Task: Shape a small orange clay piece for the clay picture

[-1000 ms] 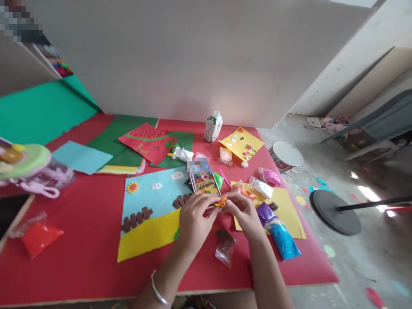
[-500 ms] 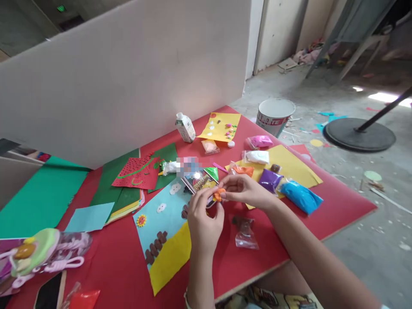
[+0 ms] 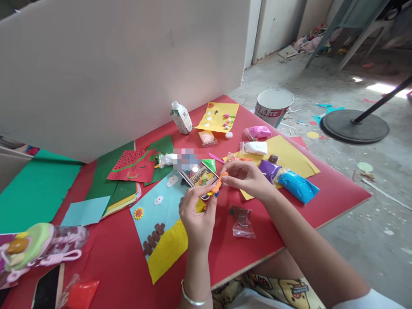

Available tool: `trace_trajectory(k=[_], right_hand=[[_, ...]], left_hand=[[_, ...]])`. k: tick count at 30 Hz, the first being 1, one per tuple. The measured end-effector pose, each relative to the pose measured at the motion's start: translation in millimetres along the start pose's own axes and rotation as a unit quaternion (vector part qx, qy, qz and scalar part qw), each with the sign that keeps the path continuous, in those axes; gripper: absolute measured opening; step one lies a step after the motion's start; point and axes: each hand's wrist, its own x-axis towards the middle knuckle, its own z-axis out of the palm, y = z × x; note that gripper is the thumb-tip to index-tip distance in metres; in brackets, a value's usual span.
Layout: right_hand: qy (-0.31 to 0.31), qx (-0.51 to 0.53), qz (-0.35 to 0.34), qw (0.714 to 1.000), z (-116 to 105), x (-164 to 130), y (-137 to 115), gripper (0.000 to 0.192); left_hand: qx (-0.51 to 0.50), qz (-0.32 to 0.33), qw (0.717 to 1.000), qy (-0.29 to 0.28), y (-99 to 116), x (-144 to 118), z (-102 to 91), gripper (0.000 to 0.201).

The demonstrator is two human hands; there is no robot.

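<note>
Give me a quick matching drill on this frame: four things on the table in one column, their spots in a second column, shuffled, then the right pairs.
Things
1. orange clay
2. blue bag
3. carton
4. red bag

Places
A. upright near the white board at the table's far side
B. at the near left edge of the table
C. pinched between the left hand and the right hand
D. on the yellow sheet, beside the purple bag

Pairs: 1-C, 2-D, 3-A, 4-B
</note>
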Motion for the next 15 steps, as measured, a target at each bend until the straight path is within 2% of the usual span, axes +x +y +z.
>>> trace_trajectory(k=[4,6,9,15], right_hand=[[0.041,-0.002,-0.028,0.999,1.3,0.9,4.5,0.032],[0.019,-0.013,-0.022,0.999,2.0,0.4,6.0,0.031],[-0.025,-0.025,0.004,0.999,1.8,-0.9,5.1,0.029],[-0.075,-0.030,0.032,0.996,0.6,-3.4,-0.5,0.028]], left_hand=[[-0.071,-0.040,0.996,-0.032,2.7,0.6,1.0,0.008],[-0.072,-0.073,0.994,-0.048,4.2,1.9,2.8,0.010],[-0.057,-0.097,0.993,-0.040,4.9,3.5,5.2,0.021],[0.025,-0.064,0.998,-0.005,-0.1,4.8,6.1,0.012]])
